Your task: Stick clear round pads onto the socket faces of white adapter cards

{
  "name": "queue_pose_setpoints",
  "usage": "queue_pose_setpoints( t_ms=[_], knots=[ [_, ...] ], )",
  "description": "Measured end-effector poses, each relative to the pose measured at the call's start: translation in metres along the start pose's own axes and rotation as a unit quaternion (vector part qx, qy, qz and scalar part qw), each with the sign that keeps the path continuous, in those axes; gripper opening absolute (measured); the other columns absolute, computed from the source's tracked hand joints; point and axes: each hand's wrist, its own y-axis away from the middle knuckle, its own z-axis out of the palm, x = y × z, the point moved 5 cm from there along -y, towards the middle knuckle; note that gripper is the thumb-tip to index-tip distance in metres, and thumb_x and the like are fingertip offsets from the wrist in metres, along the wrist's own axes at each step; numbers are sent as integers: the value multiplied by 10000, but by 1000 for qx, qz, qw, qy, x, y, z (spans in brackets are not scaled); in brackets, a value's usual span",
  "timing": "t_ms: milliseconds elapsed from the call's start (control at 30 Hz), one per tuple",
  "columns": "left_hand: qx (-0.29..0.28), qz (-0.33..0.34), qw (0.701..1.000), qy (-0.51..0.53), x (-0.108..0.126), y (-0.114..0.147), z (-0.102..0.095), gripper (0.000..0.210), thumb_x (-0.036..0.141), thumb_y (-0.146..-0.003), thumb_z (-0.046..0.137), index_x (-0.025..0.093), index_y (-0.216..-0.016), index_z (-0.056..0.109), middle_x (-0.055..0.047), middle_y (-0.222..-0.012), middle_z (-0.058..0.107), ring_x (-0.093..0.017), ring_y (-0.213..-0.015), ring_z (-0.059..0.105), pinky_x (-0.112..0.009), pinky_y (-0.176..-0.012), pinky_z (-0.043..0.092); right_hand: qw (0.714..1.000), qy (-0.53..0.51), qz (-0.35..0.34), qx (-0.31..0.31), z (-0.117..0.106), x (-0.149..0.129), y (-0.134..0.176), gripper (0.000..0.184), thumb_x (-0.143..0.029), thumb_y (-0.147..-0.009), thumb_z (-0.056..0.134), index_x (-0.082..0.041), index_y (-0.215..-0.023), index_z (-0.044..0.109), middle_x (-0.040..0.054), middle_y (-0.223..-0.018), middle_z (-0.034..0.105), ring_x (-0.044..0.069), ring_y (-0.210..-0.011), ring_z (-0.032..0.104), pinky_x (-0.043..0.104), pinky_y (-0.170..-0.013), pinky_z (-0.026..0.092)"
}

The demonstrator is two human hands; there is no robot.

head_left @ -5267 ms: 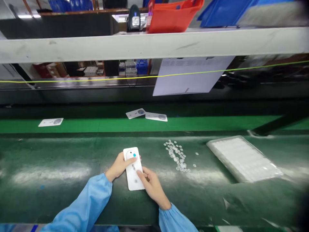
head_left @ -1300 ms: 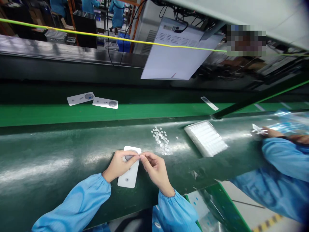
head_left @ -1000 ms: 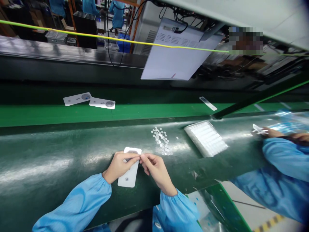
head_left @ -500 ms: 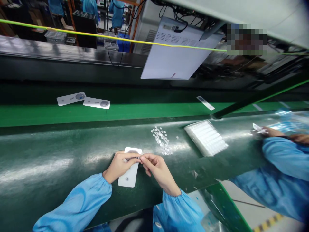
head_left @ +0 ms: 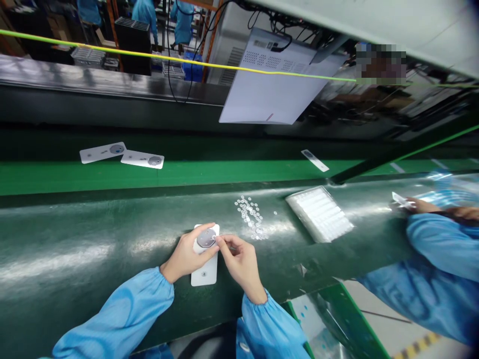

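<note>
On the green bench lies a white rectangular panel (head_left: 204,274) with rounded corners, a grey disc (head_left: 205,238) near its far end and a small dark mark near its close end. My left hand (head_left: 187,255) holds the panel, index finger and thumb bent around the disc. My right hand (head_left: 241,259) pinches a tiny whitish round piece (head_left: 214,238) at the disc's right edge; the fingertips partly hide it. Beyond my right hand lies a scatter of small clear round pieces (head_left: 249,212).
A plastic-wrapped pack of white pieces (head_left: 321,213) sits on the bench to the right. Similar panels (head_left: 142,159) lie on the bright green belt (head_left: 224,169) behind. At far right, a co-worker's hand (head_left: 422,205) holds something clear. A white monitor-like panel (head_left: 277,85) hangs above.
My left fingers have moved off the small piece and down around the disc, uncovering it. The white panel has turned slightly and shifted right. Panels on the belt have moved left.
</note>
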Motion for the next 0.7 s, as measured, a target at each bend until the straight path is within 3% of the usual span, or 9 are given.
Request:
queue_pose_setpoints(
  t_ms=[300, 533, 600, 700],
  knots=[
    [-21, 21, 1000, 9, 0, 2, 2, 549, 224, -871, 618, 161, -1410, 533, 17, -702, 638, -116, -519, 503, -234, -548, 451, 1000, 25, -15, 5, 4, 4, 1, 384, -539, -905, 654, -171, -853, 748, 71, -744, 714, 174, -591, 582, 286, -546, 436],
    [-20, 7, 999, 30, -6, 4, 3, 557, 198, -863, 617, 180, -1412, 525, 1, -766, 646, -112, -546, 513, -234, -576, 469, 998, 38, -33, 22, 6, 6, 2, 350, -505, -914, 652, -173, -843, 734, 47, -697, 679, 149, -550, 526, 283, -535, 403],
    [-15, -10, 997, 73, -8, 4, 3, 626, 220, -877, 629, 181, -1474, 446, -22, -831, 661, -120, -595, 560, -227, -589, 486, 998, 46, -41, 28, 6, 5, 3, 347, -505, -910, 655, -178, -819, 723, 20, -636, 629, 134, -514, 470, 277, -510, 370],
    [-15, -51, 982, 183, -11, 6, 6, 874, 281, -918, 635, 206, -1614, 112, -8, -784, 644, -120, -592, 574, -208, -554, 474, 997, 51, -41, 34, 5, 2, 0, 340, -506, -893, 676, -191, -764, 673, -19, -570, 538, 119, -493, 402, 269, -489, 333]
  ],
)
